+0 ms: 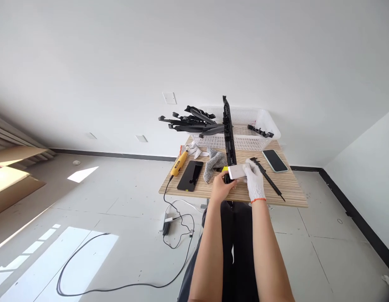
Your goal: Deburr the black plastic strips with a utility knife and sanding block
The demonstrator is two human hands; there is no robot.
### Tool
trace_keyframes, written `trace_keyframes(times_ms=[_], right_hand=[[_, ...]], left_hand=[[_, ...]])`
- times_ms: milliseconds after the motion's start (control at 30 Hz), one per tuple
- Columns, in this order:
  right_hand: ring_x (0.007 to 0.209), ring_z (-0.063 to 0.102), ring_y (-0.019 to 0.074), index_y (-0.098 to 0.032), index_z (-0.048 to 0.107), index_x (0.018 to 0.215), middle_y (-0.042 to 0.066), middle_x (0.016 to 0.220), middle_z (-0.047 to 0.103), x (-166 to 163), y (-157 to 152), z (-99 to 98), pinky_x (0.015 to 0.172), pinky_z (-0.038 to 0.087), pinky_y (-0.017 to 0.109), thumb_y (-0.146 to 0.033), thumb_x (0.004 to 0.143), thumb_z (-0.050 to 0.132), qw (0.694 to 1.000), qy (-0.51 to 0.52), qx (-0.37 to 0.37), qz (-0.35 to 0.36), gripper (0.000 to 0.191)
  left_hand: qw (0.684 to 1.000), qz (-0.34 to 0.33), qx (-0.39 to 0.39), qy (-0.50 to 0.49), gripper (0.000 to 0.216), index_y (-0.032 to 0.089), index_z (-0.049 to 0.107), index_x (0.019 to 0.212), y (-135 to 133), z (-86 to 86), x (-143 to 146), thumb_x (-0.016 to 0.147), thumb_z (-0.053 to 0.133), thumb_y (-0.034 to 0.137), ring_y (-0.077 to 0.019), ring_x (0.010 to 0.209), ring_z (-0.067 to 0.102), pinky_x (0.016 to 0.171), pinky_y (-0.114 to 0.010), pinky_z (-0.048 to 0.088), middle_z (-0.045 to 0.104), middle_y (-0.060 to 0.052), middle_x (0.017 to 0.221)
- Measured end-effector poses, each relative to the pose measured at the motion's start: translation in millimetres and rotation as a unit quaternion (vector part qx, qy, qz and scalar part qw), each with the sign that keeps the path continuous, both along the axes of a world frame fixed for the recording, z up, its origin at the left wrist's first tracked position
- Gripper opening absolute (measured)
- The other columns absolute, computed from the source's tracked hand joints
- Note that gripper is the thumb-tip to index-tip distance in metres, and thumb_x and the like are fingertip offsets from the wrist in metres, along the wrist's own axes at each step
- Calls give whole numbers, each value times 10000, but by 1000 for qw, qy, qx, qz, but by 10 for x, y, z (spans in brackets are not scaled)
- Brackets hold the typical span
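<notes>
The basket (pixel 247 144) holds a sheaf of black parts (pixel 196 124) jutting over its left side and a short part (pixel 260 131) at its right end. In front of the basket, a long strip (pixel 228 132) rises from the hands, crossing its rim in view. The bare left hand (pixel 221 188) grips the strip's lower end; the gloved right hand (pixel 254 180) pinches a pale block (pixel 236 172) across it. Bench (pixel 293 196) surface extends right-forward of the basket, beyond a phone (pixel 275 161), to the front edge beneath the wrists.
</notes>
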State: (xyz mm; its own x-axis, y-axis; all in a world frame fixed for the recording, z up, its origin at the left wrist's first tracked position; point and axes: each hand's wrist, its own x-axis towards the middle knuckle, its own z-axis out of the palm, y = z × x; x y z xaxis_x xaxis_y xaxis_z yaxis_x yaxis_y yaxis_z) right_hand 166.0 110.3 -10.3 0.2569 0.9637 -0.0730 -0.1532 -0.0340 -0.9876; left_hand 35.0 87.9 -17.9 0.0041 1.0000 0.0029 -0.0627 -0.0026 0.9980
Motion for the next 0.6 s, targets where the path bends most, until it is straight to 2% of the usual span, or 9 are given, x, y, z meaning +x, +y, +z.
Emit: trace_keyframes(times_ms=[33, 133, 200, 267, 300, 400, 533, 600], right_hand=[[811, 611, 161, -206, 594, 1363, 86, 1155, 681, 2, -29, -10, 541, 464, 224, -551, 766, 684, 1000, -6, 8, -19, 696], [867, 633, 189, -247, 603, 1374, 80, 1275, 651, 31, -161, -51, 550, 497, 245, -493, 747, 727, 998, -45, 9, 49, 684], [865, 639, 189, -259, 602, 1375, 78, 1282, 648, 52, -215, -68, 555, 510, 253, -490, 760, 719, 997, -54, 8, 51, 667], [858, 637, 179, -260, 581, 1391, 82, 1277, 644, 75, -223, -76, 551, 509, 251, -510, 808, 662, 998, -54, 21, 0, 639], [870, 637, 180, -267, 578, 1394, 80, 1286, 637, 89, -217, -78, 550, 509, 249, -504, 815, 657, 998, -61, 24, -3, 631], [909, 642, 203, -290, 611, 1363, 67, 1271, 643, 137, -208, -79, 531, 505, 243, -458, 767, 735, 995, -82, 4, 60, 632], [911, 644, 202, -307, 610, 1352, 52, 1268, 646, 176, -244, -70, 530, 499, 242, -460, 802, 710, 998, -50, 24, 29, 580], [922, 643, 209, -298, 637, 1323, 51, 1288, 642, 173, -259, -67, 559, 516, 257, -448, 790, 738, 995, -70, 18, 70, 563]], left_hand=[[1000, 15, -3, 12, 447, 131, 673, 1073, -9, -11, 12, 697, 832, 312, -141, 545, 618, 544, -270, 528, 683, -8, 656], [997, 42, 37, 55, 419, 154, 709, 1065, -77, -78, 15, 681, 839, 258, -217, 733, 710, 646, -307, 567, 750, -54, 807], [994, 45, 47, 84, 408, 183, 724, 1080, -131, -121, -4, 695, 832, 266, -248, 842, 727, 697, -316, 574, 768, -62, 895], [992, 42, 37, 110, 392, 206, 728, 1088, -173, -149, -26, 719, 820, 301, -254, 867, 727, 702, -310, 569, 769, -54, 894], [991, 42, 31, 120, 389, 210, 728, 1090, -187, -156, -36, 725, 816, 311, -255, 866, 726, 697, -306, 565, 768, -51, 885], [990, 38, 26, 135, 396, 201, 724, 1094, -208, -160, -59, 718, 815, 286, -262, 867, 722, 687, -302, 553, 768, -52, 889], [988, 12, 34, 149, 414, 200, 715, 1125, -214, -148, -85, 721, 798, 239, -255, 854, 718, 697, -299, 541, 771, -51, 895], [989, 4, 51, 142, 396, 200, 713, 1129, -216, -142, -99, 737, 767, 199, -253, 911, 717, 758, -304, 539, 774, -53, 975]])
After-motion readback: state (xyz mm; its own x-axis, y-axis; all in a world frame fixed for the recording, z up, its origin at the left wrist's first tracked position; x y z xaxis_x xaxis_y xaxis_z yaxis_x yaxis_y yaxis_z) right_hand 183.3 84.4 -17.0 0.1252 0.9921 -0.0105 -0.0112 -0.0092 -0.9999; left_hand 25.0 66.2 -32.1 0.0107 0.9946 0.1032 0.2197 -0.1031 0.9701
